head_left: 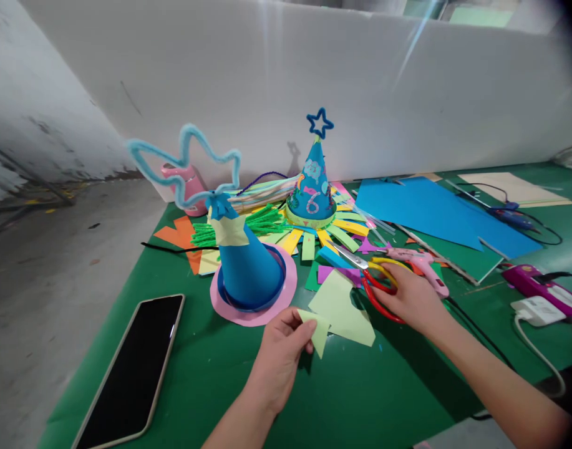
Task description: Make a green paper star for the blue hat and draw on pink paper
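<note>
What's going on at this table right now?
A person pinches a small pale green paper piece in the left hand and holds red-and-yellow-handled scissors in the right hand. A larger pale green sheet lies between the hands on the green table. Neither hand is on the blue cone hat with a pink brim or the decorated hat marked 6 farther back.

A dark-screened phone (131, 374) lies face up at the left of a green tabletop (196, 374), a pink container (192, 187) stands at its far left before a pale upright panel (243, 87), and a magenta power strip (566, 299) lies at the right beside a white adapter (539, 310), from which a white cable (533, 347) trails.
</note>
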Tool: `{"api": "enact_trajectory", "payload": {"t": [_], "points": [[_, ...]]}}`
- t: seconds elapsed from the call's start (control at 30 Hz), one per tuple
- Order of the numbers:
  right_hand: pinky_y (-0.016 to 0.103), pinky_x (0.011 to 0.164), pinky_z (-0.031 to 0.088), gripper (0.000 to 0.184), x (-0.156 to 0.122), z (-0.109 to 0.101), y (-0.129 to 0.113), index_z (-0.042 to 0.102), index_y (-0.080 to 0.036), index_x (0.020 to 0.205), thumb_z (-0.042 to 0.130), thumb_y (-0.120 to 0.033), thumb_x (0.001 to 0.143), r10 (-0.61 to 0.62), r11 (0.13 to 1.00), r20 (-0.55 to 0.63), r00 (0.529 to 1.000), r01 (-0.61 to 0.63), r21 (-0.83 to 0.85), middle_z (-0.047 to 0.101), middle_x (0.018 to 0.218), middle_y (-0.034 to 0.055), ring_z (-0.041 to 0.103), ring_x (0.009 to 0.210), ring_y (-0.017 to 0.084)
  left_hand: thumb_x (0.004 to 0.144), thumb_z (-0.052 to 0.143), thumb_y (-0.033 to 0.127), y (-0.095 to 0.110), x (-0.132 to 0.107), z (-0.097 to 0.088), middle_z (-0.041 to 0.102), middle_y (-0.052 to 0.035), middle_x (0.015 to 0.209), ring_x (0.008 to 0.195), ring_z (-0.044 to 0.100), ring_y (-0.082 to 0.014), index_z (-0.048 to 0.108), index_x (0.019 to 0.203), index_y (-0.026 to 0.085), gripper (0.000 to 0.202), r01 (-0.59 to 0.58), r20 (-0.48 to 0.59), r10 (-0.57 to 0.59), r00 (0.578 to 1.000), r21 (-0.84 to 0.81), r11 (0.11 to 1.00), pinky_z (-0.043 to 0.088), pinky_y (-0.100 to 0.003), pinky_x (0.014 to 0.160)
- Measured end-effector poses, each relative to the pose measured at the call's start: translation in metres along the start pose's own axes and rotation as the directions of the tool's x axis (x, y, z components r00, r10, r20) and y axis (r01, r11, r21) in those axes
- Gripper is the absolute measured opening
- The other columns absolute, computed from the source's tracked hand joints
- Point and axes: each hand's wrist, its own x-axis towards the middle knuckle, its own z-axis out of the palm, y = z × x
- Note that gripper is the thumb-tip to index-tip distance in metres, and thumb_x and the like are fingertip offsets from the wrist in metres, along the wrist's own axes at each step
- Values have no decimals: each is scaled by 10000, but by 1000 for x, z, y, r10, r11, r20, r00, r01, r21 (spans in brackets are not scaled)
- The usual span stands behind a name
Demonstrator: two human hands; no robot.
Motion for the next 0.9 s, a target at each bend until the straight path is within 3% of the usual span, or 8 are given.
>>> {"api": "enact_trajectory", "payload": {"t": [0.2,0.3,0.4,0.5,0.6,0.77,0.83,0.9], "points": [[427,781,443,417,12,1,-7,552,-128,1063,534,-372,725,-103,994,-102,989,98,-54,585,1061,149,532,970,313,661,666,202,-2,2,-1,536,38,561,460,470,-60,536,665,146,142,-27,-12,27,1000,-26,999,361,-181,496],[399,792,421,293,-4,-9,-29,568,-162,977,511,-355,763,-72,986,-167,983,95,136,586,991,120,517,946,280,675,657,202,-4,2,-1,552,32,561,471,495,-77,519,693,153,147,-6,3,6,1000,-33,999,377,-202,521],[273,658,459,202,-25,-13,-60,532,-181,944,453,-320,822,-62,804,83,995,1,594,583,847,59,544,751,171,694,641,199,-5,1,-1,559,31,561,474,506,-79,512,697,154,136,-2,19,2,1000,-19,1000,368,-203,531],[236,622,446,206,-38,-7,-86,518,-172,943,500,-320,801,-77,603,237,968,-144,785,543,801,30,513,700,136,700,633,195,-6,1,0,551,33,534,478,502,-81,509,670,152,135,-16,45,17,999,-8,1000,361,-201,539],[207,536,399,196,-38,1,-101,532,-160,854,552,-333,764,-54,461,296,954,-240,855,496,704,-5,459,606,106,677,652,198,-6,1,1,555,29,524,487,499,-86,511,650,152,151,-13,54,13,998,-6,1000,360,-200,539],[200,489,325,261,-31,6,-107,505,-147,620,504,-340,796,-18,296,357,934,-336,894,426,549,-39,383,520,81,679,651,199,-5,0,0,546,34,529,498,491,-76,506,627,154,160,2,47,-1,999,-6,1000,353,-184,539],[198,475,318,282,-29,6,-104,520,-143,620,486,-352,806,5,279,396,918,-381,881,437,552,-34,386,511,81,681,647,196,-5,0,0,551,30,550,496,487,-74,499,619,153,166,12,49,-11,999,-16,1000,354,-185,534],[202,486,342,281,-28,6,-99,555,-142,676,458,-362,822,38,345,378,925,-367,864,486,593,-15,426,533,93,677,646,194,-5,0,0,550,27,552,488,483,-76,492,615,154,171,22,45,-21,999,-25,999,358,-189,530]]}}
